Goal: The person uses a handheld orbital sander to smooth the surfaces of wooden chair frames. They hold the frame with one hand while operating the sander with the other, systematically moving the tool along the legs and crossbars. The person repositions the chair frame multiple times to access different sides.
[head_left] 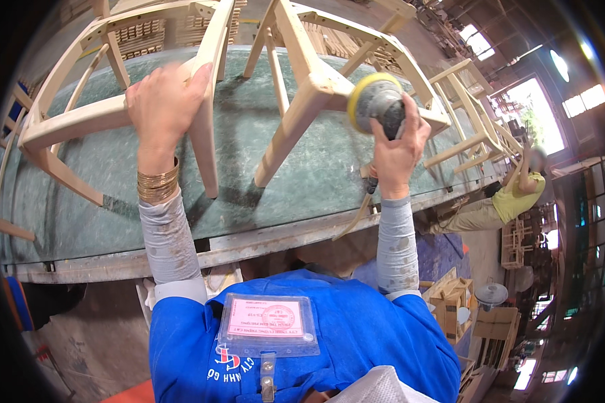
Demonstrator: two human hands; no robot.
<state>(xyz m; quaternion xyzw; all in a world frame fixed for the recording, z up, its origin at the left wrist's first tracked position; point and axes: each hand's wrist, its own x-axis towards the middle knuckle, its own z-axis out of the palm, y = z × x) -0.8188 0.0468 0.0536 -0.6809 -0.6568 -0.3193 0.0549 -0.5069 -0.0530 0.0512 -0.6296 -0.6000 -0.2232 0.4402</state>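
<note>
My right hand (398, 149) is wrapped around an orbital sander (378, 102) with a grey body and a yellow pad edge. Its pad is against or very close to the front rail of an unpainted wooden chair frame (296, 127) on the right. A hose (356, 218) trails from below that hand over the table edge. To the left, my left hand (165, 104) grips the corner of a second wooden chair frame (81, 124), where rail and leg meet; motion blurs its fingertips. Both frames stand on a green-topped worktable (249, 215).
More wooden chair frames (474, 138) stand farther right on the table. A person in a yellow shirt (521, 195) works beyond its right end. Wooden slats (138, 40) are stacked behind the table. Wooden pieces (454, 302) and a fan (491, 295) are at lower right.
</note>
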